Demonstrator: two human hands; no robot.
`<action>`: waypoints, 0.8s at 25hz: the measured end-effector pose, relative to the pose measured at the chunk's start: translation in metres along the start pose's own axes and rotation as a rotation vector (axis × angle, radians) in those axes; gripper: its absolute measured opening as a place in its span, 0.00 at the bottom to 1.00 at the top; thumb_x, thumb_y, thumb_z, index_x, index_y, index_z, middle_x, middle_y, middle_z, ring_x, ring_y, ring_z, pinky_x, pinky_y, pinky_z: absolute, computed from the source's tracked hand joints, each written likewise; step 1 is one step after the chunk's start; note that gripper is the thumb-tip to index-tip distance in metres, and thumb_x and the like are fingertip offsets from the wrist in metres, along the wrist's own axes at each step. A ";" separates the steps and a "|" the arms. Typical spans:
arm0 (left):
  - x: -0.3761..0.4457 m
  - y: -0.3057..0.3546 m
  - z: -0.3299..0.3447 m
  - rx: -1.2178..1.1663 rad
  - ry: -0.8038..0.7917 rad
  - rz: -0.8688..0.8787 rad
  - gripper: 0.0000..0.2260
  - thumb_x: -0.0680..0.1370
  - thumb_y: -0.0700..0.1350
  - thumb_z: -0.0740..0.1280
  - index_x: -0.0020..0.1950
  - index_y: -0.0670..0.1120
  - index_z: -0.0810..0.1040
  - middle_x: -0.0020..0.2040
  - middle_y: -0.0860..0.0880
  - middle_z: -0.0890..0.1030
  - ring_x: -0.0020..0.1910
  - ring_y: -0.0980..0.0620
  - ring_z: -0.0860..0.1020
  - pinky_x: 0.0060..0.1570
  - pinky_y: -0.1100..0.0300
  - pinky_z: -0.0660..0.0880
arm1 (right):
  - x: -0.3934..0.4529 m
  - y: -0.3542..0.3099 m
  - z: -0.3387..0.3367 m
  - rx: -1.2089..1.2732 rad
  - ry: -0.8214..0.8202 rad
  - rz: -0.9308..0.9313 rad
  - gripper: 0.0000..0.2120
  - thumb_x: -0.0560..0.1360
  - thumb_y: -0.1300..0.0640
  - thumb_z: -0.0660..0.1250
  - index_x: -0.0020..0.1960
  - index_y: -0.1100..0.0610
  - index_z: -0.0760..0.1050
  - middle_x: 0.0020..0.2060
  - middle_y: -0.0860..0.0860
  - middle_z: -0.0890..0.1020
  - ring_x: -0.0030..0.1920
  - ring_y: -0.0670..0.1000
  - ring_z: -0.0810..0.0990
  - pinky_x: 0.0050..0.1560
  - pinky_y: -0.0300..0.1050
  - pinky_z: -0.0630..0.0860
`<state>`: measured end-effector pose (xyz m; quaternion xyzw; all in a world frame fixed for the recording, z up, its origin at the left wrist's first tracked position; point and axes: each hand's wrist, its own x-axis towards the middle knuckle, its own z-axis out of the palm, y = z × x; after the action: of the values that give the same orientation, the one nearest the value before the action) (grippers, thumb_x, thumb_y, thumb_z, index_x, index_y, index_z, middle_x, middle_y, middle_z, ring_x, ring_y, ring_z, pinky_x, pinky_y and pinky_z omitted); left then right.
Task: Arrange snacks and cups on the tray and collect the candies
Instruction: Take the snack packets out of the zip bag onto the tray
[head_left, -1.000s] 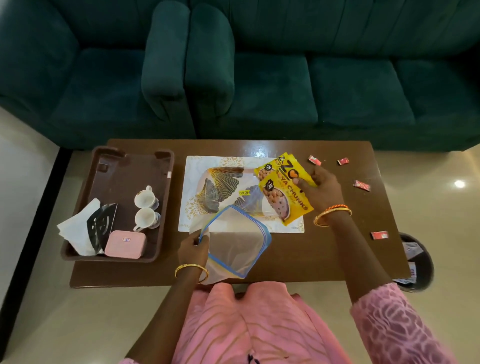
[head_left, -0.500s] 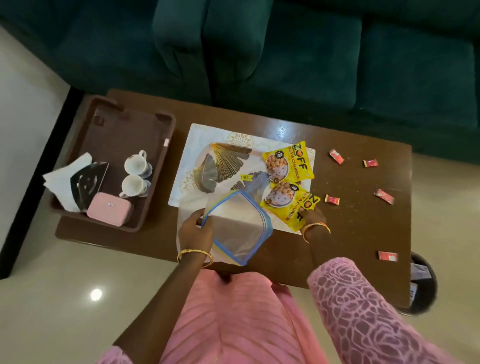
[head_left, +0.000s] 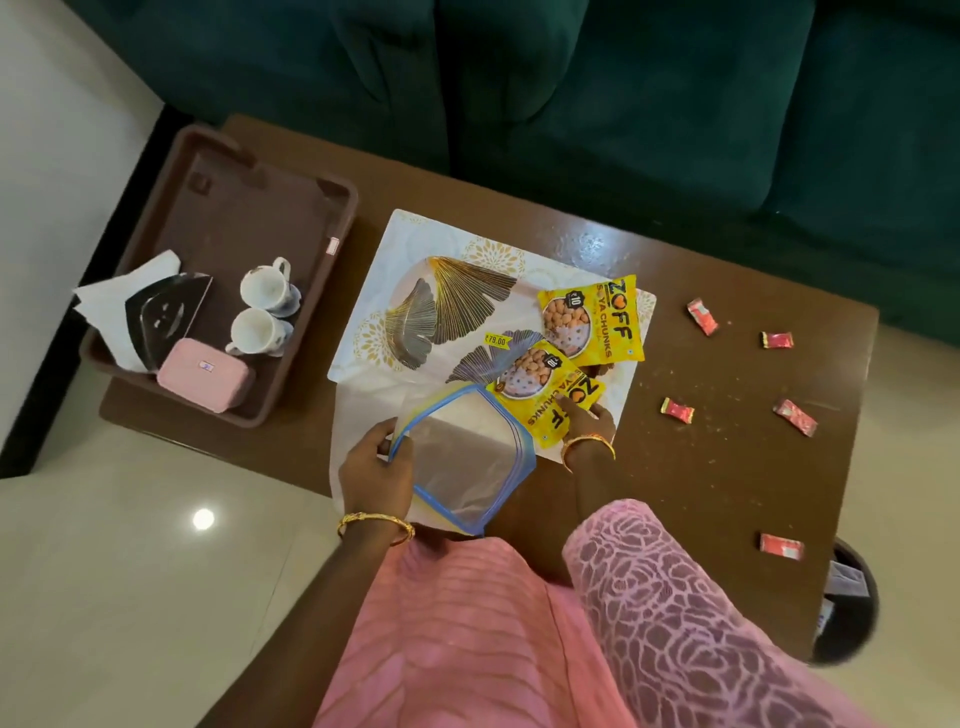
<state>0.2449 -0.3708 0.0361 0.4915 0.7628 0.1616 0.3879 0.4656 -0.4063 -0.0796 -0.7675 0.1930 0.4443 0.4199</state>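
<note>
My left hand pinches the zip bag. My right hand rests flat-fingered on the nearer soya chunks packet, its long axis slanting away leftward.

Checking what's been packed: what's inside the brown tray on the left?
The brown tray holds two white cups, a pink box and a black holder with white napkins. Anything beneath those is hidden.

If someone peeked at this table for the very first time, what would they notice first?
Probably the two bright yellow snack packets lying on the white tray in the middle, with the right hand touching the nearer one. Next, the red candies scattered over the brown table to the right, and the clear zip bag held by the left hand.
</note>
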 end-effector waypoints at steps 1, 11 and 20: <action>0.000 -0.001 0.000 -0.010 0.008 -0.008 0.12 0.74 0.39 0.66 0.57 0.41 0.80 0.42 0.46 0.77 0.39 0.47 0.73 0.42 0.60 0.68 | 0.001 -0.001 0.003 -0.011 0.029 -0.011 0.30 0.66 0.60 0.75 0.65 0.60 0.69 0.62 0.61 0.76 0.50 0.57 0.76 0.47 0.46 0.71; -0.003 -0.014 0.001 -0.050 0.035 -0.030 0.11 0.74 0.38 0.67 0.56 0.40 0.80 0.43 0.46 0.77 0.39 0.46 0.74 0.43 0.58 0.71 | -0.008 0.007 0.039 -1.181 0.026 -0.973 0.32 0.70 0.48 0.66 0.70 0.55 0.61 0.74 0.61 0.58 0.74 0.64 0.54 0.70 0.64 0.56; 0.000 -0.009 0.008 -0.074 0.064 -0.057 0.12 0.75 0.39 0.66 0.57 0.41 0.79 0.45 0.47 0.77 0.43 0.49 0.74 0.46 0.60 0.70 | 0.019 0.011 0.030 -1.652 -0.268 -0.901 0.31 0.78 0.43 0.56 0.75 0.45 0.46 0.77 0.53 0.42 0.76 0.60 0.38 0.71 0.69 0.45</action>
<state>0.2450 -0.3759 0.0255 0.4497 0.7821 0.1942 0.3853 0.4526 -0.3869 -0.1081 -0.7665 -0.5463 0.3208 -0.1053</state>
